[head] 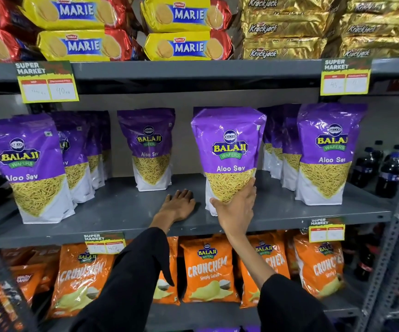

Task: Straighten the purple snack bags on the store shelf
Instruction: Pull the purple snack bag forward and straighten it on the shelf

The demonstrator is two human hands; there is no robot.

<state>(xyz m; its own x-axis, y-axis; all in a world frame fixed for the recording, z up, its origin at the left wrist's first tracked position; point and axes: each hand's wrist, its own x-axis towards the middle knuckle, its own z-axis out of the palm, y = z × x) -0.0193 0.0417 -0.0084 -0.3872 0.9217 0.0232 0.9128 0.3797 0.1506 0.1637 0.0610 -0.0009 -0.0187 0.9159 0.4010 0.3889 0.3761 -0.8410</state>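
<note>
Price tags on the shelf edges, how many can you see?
4: upper rail left, upper rail right, middle shelf edge left of centre, middle shelf edge right. More may sit outside the frame.

Purple bags (pixel 228 149): "BALAJI WAFERS Aloo Sev". Orange bags (pixel 208 267): "CRUNCHEM Simply Salted". Yellow packs (pixel 184 14): "MARIE". Gold packs (pixel 280 29): "Krackjack". Shelf tags (pixel 47 81): "SUPER MARKET", "40".

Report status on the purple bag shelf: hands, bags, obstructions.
Right hand gripping front-centre Aloo Sev bag at its base. Left hand flat on shelf, empty. Nothing blocking.
</note>
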